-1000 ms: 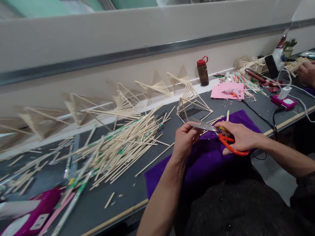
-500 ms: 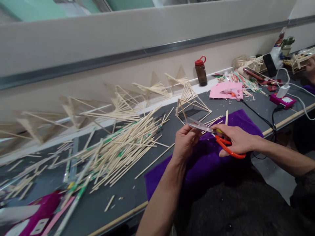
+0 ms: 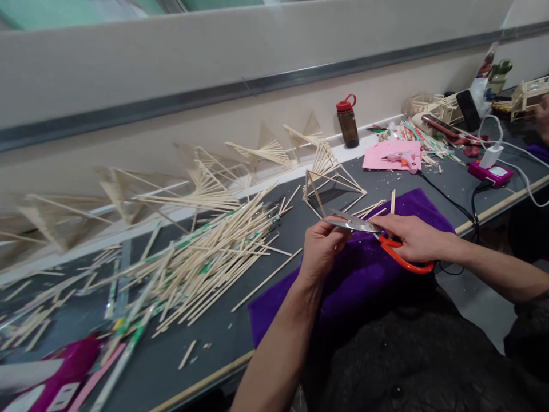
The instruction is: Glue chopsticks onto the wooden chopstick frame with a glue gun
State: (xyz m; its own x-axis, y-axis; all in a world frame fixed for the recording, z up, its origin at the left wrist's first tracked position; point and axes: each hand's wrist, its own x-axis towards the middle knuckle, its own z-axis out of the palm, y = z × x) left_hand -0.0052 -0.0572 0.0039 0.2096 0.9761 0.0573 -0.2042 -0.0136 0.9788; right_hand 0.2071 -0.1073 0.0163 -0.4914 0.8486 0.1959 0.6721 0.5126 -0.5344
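Observation:
A pair of scissors [image 3: 355,223] with orange handles is in my right hand [image 3: 414,237], its fingers closed around the upper part near the pivot. One orange handle loop curves out below the palm. The blades point left, slightly apart, and their tips reach over the fingertips of my left hand [image 3: 322,245]. That hand is closed in a pinch; whatever it holds is hidden by the fingers and blades. Both hands are above a purple cloth [image 3: 278,309]. Just beyond them stands a frame of thin wooden sticks [image 3: 335,174], with loose sticks [image 3: 372,210] beside it.
A large pile of sticks [image 3: 214,257] covers the table to the left. Twisted stick models [image 3: 261,151] line the wall near a brown bottle [image 3: 347,123]. A pink glue gun [image 3: 403,159] and a purple power strip [image 3: 491,173] with cables lie right.
The scissors have turned slightly, and their blades now lie further over my left fingertips. My right hand has shifted a little to the right; the left stays pinched.

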